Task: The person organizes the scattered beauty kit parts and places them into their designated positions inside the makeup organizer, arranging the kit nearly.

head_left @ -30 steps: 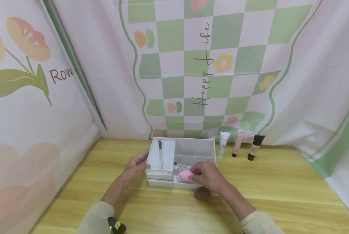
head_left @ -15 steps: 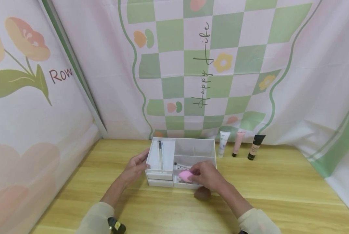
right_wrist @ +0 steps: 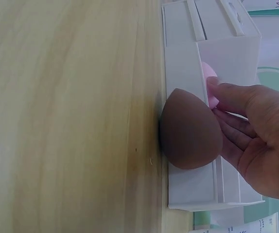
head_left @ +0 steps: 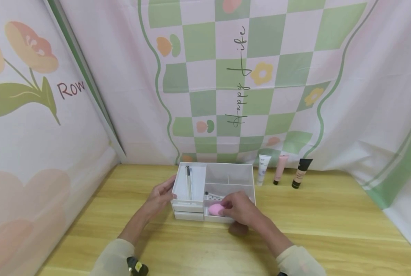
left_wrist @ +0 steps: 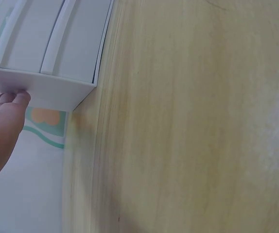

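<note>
A white desktop organizer [head_left: 229, 174] stands on the wooden table. My left hand [head_left: 158, 197] rests against its left side, and the left wrist view has the fingertips [left_wrist: 20, 97] touching the outer wall. My right hand [head_left: 241, 209] pinches a pink makeup sponge [head_left: 216, 209] low inside the front right compartment. In the right wrist view that sponge [right_wrist: 210, 85] is partly hidden behind the front wall, with the thumb on it. A brown makeup sponge [right_wrist: 190, 131] lies on the table before the organizer, partly under my right hand in the head view.
Thin pen-like sticks [head_left: 189, 184] lie in the organizer's left top tray, above two drawers [head_left: 189, 212]. Another thin item [head_left: 212, 195] lies behind the pink sponge. A white tube [head_left: 263, 170], a pink tube [head_left: 280, 170] and a black-and-beige tube [head_left: 301, 174] stand at the right.
My right hand has moved slightly left and down with the pink makeup sponge, which now sits lower in the front compartment. The left hand and the organizer have stayed put.
</note>
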Available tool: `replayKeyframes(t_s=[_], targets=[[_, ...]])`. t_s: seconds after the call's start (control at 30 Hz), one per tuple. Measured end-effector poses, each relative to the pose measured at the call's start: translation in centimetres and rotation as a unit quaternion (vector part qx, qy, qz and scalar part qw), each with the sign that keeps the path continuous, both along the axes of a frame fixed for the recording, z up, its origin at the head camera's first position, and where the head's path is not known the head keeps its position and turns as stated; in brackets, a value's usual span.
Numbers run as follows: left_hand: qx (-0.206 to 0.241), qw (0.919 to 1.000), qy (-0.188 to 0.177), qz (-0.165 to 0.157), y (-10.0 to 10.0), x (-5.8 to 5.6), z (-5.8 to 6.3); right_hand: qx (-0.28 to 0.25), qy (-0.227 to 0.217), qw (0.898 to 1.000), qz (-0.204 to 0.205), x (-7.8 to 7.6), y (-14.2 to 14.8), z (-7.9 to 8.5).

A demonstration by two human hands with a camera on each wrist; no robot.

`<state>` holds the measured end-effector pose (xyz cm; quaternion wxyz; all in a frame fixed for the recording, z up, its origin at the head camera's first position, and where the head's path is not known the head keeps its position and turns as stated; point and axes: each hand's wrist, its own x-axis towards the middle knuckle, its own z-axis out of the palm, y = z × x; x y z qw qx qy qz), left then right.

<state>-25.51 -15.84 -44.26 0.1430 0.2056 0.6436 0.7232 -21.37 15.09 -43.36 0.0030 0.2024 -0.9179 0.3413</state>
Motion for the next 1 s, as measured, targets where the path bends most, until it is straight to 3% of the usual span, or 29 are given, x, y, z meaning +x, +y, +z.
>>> replayKeyframes(t_s=[1.0], targets=[[-0.009,0.9999,-0.005,0.009,0.05,0.15,0.2,0.024,-0.013,1.0,-0.001,0.0,-0.51,-0.18]])
